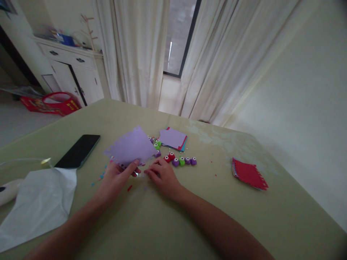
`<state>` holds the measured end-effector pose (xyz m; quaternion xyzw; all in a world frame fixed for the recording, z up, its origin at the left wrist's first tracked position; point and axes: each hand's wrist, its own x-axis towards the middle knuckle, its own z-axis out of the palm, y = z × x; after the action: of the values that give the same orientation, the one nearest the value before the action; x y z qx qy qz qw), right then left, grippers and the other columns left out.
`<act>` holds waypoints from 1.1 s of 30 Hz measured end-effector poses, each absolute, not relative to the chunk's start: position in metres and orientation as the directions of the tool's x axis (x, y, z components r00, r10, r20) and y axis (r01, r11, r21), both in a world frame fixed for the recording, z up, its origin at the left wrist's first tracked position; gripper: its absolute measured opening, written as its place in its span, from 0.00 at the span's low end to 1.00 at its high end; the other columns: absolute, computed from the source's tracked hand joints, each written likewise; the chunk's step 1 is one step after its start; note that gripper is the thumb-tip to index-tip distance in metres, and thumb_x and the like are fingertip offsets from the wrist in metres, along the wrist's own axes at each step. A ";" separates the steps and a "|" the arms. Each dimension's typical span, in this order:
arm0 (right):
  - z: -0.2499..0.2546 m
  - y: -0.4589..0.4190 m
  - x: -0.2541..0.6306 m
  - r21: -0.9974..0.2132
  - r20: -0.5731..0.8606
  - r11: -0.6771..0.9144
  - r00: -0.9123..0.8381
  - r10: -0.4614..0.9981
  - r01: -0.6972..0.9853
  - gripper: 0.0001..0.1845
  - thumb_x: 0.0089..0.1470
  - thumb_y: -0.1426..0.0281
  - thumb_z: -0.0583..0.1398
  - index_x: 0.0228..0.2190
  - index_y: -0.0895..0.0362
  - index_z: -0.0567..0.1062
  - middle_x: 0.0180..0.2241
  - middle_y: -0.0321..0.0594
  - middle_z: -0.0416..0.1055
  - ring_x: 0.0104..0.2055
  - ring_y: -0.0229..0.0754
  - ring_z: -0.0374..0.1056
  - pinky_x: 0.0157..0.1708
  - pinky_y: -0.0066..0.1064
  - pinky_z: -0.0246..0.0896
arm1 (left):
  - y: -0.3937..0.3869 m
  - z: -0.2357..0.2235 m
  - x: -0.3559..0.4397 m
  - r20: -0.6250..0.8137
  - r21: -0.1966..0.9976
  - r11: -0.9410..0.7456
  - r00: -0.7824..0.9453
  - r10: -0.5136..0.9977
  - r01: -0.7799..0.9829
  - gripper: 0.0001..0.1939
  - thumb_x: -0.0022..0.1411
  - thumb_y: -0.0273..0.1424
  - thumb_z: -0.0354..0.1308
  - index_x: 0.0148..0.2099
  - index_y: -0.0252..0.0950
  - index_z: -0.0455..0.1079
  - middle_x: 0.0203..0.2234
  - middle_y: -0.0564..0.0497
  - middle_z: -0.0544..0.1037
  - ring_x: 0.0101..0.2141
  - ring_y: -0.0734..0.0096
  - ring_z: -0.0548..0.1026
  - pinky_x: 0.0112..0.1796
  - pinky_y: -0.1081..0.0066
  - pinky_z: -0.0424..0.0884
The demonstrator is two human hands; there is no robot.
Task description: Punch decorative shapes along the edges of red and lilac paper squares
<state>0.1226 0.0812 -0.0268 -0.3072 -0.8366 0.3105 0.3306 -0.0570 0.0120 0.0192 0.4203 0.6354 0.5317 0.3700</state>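
Note:
My left hand (119, 177) pinches a sheet of purple paper (132, 146) between thumb and fingers, its edges notched with small cut-outs. Just to the right, my right hand (161, 177) is closed with thumb and fingertips together over the table; whether anything small is in them is hidden. Beyond my right hand stands a row of small purple, green and red craft punches with eye-like tops (182, 161). More such punches, among them a green one (157, 144), are partly behind the purple paper. Tiny coloured paper bits lie around both hands, including a red scrap (129, 188).
A stack of coloured paper (173, 138) lies behind the punches. Further right is a pile of notched red paper (249, 174). On the left are a black phone (78, 151), a white cloth or bag (40, 202) and a white object (9, 192). The green table (211, 216) reaches toward curtains.

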 end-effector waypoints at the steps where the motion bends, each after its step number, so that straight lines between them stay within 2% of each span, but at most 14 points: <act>1: -0.028 0.081 0.123 -0.699 0.382 0.634 -0.576 0.723 0.331 0.09 0.66 0.66 0.64 0.35 0.56 0.82 0.38 0.40 0.72 0.41 0.42 0.68 0.41 0.33 0.61 | 0.012 0.019 -0.057 -0.022 0.987 0.080 -0.381 0.924 0.138 0.20 0.53 0.50 0.68 0.31 0.36 0.79 0.22 0.47 0.83 0.25 0.61 0.78 0.30 0.66 0.74; 3: -0.030 0.081 0.123 -0.633 0.405 0.670 -0.572 0.714 0.389 0.06 0.65 0.66 0.65 0.41 0.55 0.81 0.39 0.41 0.74 0.44 0.44 0.69 0.45 0.35 0.62 | 0.012 0.018 -0.057 -0.017 0.988 0.075 -0.393 0.919 0.133 0.20 0.53 0.50 0.68 0.31 0.36 0.79 0.22 0.48 0.82 0.25 0.61 0.78 0.29 0.67 0.74; 6: -0.033 0.081 0.124 -0.476 0.412 0.686 -0.550 0.727 0.551 0.05 0.64 0.69 0.65 0.43 0.53 0.80 0.42 0.41 0.76 0.48 0.48 0.68 0.50 0.39 0.59 | 0.013 0.014 -0.060 -0.018 0.993 0.064 -0.399 0.917 0.103 0.22 0.54 0.52 0.68 0.33 0.36 0.80 0.23 0.48 0.83 0.25 0.62 0.78 0.30 0.67 0.75; 9: -0.033 0.082 0.124 -0.323 0.436 0.630 -0.480 0.761 0.706 0.14 0.66 0.74 0.61 0.51 0.50 0.77 0.51 0.44 0.76 0.53 0.52 0.66 0.54 0.45 0.55 | 0.014 0.009 -0.066 -0.022 0.996 0.053 -0.406 0.914 0.067 0.23 0.57 0.53 0.66 0.33 0.36 0.80 0.26 0.47 0.84 0.26 0.62 0.79 0.31 0.67 0.75; 13: -0.034 0.085 0.124 -0.225 0.458 0.638 -0.498 0.736 0.736 0.28 0.66 0.65 0.61 0.65 0.50 0.65 0.65 0.51 0.65 0.66 0.60 0.57 0.61 0.54 0.47 | 0.015 0.006 -0.069 0.000 0.996 0.038 -0.421 0.907 0.081 0.21 0.61 0.51 0.64 0.33 0.37 0.80 0.26 0.48 0.84 0.26 0.63 0.78 0.32 0.68 0.75; 16: -0.035 0.086 0.123 -0.238 0.447 0.660 -0.523 0.726 0.712 0.30 0.66 0.61 0.62 0.66 0.51 0.64 0.65 0.51 0.67 0.66 0.59 0.57 0.64 0.55 0.43 | 0.015 0.007 -0.068 0.009 0.994 0.037 -0.421 0.907 0.101 0.21 0.61 0.50 0.63 0.32 0.37 0.79 0.24 0.48 0.83 0.25 0.63 0.78 0.31 0.68 0.74; 20: -0.033 0.086 0.123 -0.241 0.425 0.684 -0.559 0.712 0.688 0.23 0.66 0.67 0.62 0.61 0.52 0.70 0.55 0.47 0.76 0.58 0.54 0.65 0.62 0.52 0.45 | 0.015 0.009 -0.066 0.021 0.992 0.032 -0.412 0.911 0.120 0.21 0.60 0.51 0.63 0.32 0.37 0.80 0.23 0.49 0.83 0.25 0.63 0.78 0.30 0.68 0.74; 26: -0.031 0.084 0.123 -0.214 0.466 0.742 -0.602 0.649 0.635 0.09 0.70 0.70 0.59 0.49 0.53 0.77 0.45 0.46 0.81 0.50 0.52 0.71 0.60 0.51 0.47 | 0.015 0.006 -0.068 0.044 0.988 0.022 -0.408 0.912 0.156 0.20 0.62 0.50 0.62 0.32 0.38 0.80 0.23 0.50 0.82 0.25 0.63 0.77 0.30 0.69 0.73; 29: -0.032 0.079 0.122 -0.353 0.546 0.794 -0.580 0.605 0.495 0.10 0.70 0.62 0.60 0.46 0.54 0.77 0.44 0.44 0.80 0.49 0.51 0.71 0.57 0.47 0.54 | 0.014 0.006 -0.068 0.046 0.987 0.024 -0.420 0.906 0.159 0.20 0.63 0.49 0.62 0.31 0.38 0.80 0.23 0.49 0.82 0.25 0.64 0.77 0.30 0.69 0.73; 33: -0.033 0.074 0.119 -0.611 0.599 0.746 -0.461 0.655 0.266 0.21 0.70 0.55 0.57 0.54 0.57 0.71 0.49 0.50 0.76 0.50 0.49 0.71 0.50 0.41 0.65 | 0.013 0.005 -0.072 0.047 0.985 0.032 -0.441 0.896 0.171 0.20 0.64 0.49 0.62 0.29 0.38 0.79 0.22 0.49 0.82 0.26 0.64 0.77 0.31 0.69 0.72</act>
<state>0.1194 0.0737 -0.0327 -0.2788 -0.8253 0.2220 0.4381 -0.0715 0.0131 0.0052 0.4165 0.6404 0.5572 0.3254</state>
